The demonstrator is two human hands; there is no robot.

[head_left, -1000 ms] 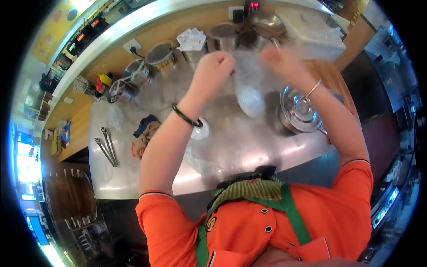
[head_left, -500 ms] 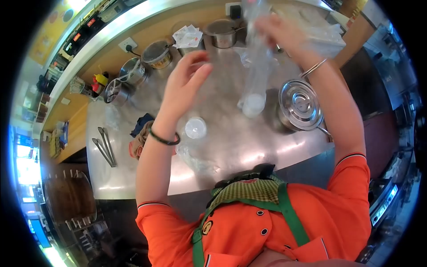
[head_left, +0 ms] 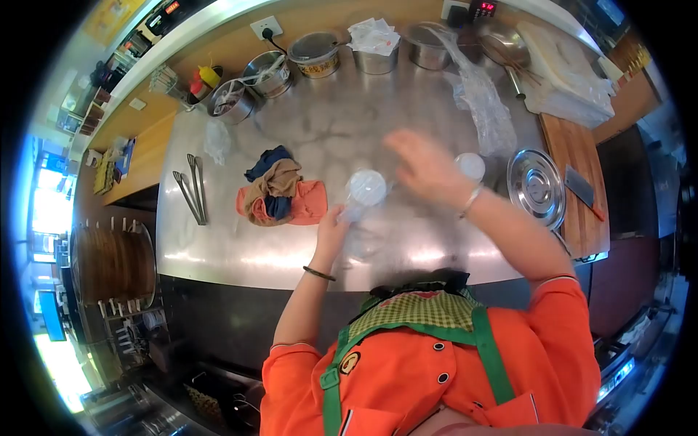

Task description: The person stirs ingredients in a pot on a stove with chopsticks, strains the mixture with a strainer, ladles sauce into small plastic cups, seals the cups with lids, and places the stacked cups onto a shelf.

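My left hand (head_left: 334, 230) pinches a clear plastic bag (head_left: 355, 212) just beside a round whitish disc (head_left: 367, 187), perhaps a lid or the top of a stack in plastic. Above the table, my right hand (head_left: 424, 168) is slightly blurred, with its fingers stretched out and nothing in them. Close to its wrist stands a second round white piece (head_left: 470, 166). A long crumpled plastic sleeve (head_left: 488, 116) lies behind that piece. Left of my left hand, brown, dark blue and orange cloths (head_left: 280, 192) lie in a heap.
Several metal pots (head_left: 314, 54) line the back edge. Tongs (head_left: 190, 190) lie at left. At right are a round steel lid (head_left: 536, 187) and a cleaver (head_left: 582, 190) on a wooden board (head_left: 565, 145). A plastic-covered white block (head_left: 567, 73) stands behind the board.
My left hand has come down and grasped the plastic bag. My right hand has let go of the long sleeve, now lying on the table, and moved nearer. The view has shifted.
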